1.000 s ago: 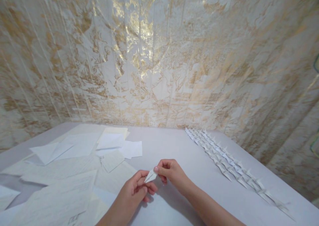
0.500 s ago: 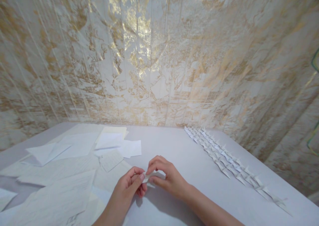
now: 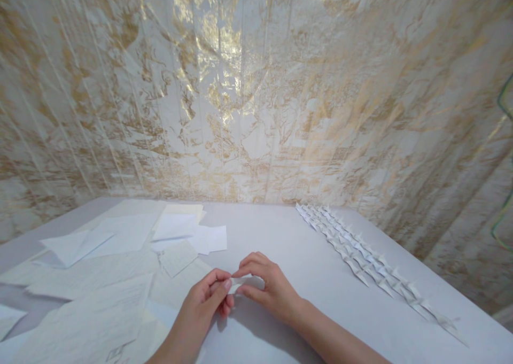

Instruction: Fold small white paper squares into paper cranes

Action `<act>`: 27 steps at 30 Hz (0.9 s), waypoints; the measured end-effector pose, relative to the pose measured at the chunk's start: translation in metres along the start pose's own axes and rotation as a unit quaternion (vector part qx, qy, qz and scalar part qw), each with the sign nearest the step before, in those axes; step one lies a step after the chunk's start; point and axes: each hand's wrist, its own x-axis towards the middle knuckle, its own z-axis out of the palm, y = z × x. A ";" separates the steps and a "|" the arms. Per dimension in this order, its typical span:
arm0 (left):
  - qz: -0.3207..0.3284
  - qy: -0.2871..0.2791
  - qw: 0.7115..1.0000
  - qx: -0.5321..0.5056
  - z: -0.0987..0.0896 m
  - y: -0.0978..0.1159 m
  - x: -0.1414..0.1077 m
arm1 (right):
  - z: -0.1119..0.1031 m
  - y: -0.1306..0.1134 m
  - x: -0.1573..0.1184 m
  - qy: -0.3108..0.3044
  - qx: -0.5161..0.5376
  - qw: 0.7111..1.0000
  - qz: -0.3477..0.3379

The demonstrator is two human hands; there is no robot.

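Just above the table at the lower middle, a small folded piece of white paper [image 3: 236, 285] shows between my two hands. My left hand [image 3: 208, 299] pinches its left end between thumb and fingers, the other fingers curled beneath. From the right, my right hand [image 3: 274, 288] has its index fingertip at the paper's upper edge and its thumb at the lower right. Part of the paper is hidden by the fingers, so its full shape cannot be made out.
Loose and folded paper sheets [image 3: 96, 305], some with writing, overlap across the table's left side. Rows of small folded paper pieces [image 3: 360, 252] run along the right side of the white table [image 3: 260, 225]. A gold-patterned curtain [image 3: 256, 113] hangs behind.
The right index finger has shifted slightly left along the paper, toward the left thumb. More of the paper shows between the hands. The left hand stays nearly in place.
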 end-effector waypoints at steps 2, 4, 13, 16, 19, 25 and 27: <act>-0.004 -0.004 1.000 -0.001 0.000 0.000 0.000 | 0.002 0.002 -0.001 0.010 0.002 1.000 0.003; -0.005 -0.010 1.000 -0.006 0.000 0.000 0.000 | 0.004 0.003 -0.002 0.022 0.003 1.000 0.003; 0.041 -0.008 0.999 -0.028 -0.002 -0.004 -0.003 | 0.009 0.007 -0.002 0.061 0.055 0.993 0.084; 0.046 -0.006 0.999 -0.023 -0.003 -0.004 -0.004 | 0.009 0.007 -0.002 0.064 0.061 0.992 0.095; 0.047 -0.007 0.999 -0.021 -0.003 -0.005 -0.002 | 0.009 0.006 -0.003 0.074 0.033 0.994 0.071; 0.042 -0.010 0.998 -0.034 -0.002 -0.007 -0.001 | 0.007 0.002 -0.004 0.071 -0.104 0.991 -0.051; 0.022 -0.015 0.999 -0.040 -0.002 -0.006 -0.001 | 0.006 0.001 -0.004 0.066 -0.141 0.985 -0.070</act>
